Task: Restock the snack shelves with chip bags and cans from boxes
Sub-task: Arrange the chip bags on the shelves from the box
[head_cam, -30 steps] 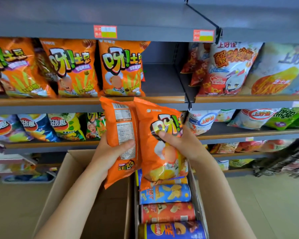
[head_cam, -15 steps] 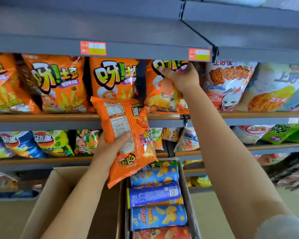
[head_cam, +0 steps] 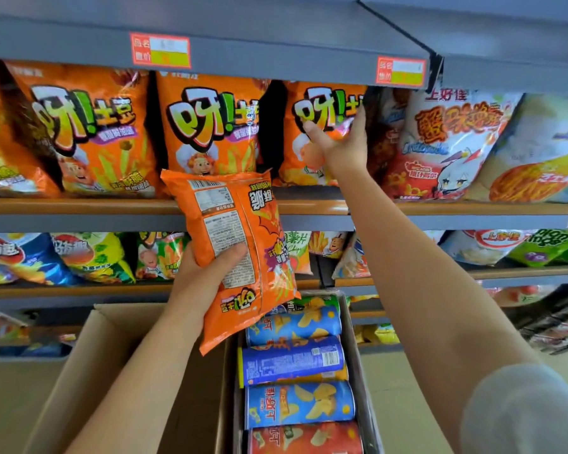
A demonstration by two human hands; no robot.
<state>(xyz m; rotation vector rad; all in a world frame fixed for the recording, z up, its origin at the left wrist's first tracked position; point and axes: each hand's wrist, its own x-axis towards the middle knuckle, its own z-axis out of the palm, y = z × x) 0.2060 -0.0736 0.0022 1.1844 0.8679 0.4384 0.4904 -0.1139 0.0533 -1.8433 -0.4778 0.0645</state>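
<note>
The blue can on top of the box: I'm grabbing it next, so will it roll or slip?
The blue can lies on its side among other cans, so it would probably roll once lifted free. Its glossy wrap looks fairly slick. Its cylinder shape suggests stiff walls that should take a firm grip.

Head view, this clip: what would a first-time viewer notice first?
The row of bright orange chip bags standing on the upper shelf dominates. At its right end the right hand grips the rightmost orange bag by its edge. Below centre, the left hand holds another orange bag upside down, back side out, above a box of chip cans lying on their sides.
</note>
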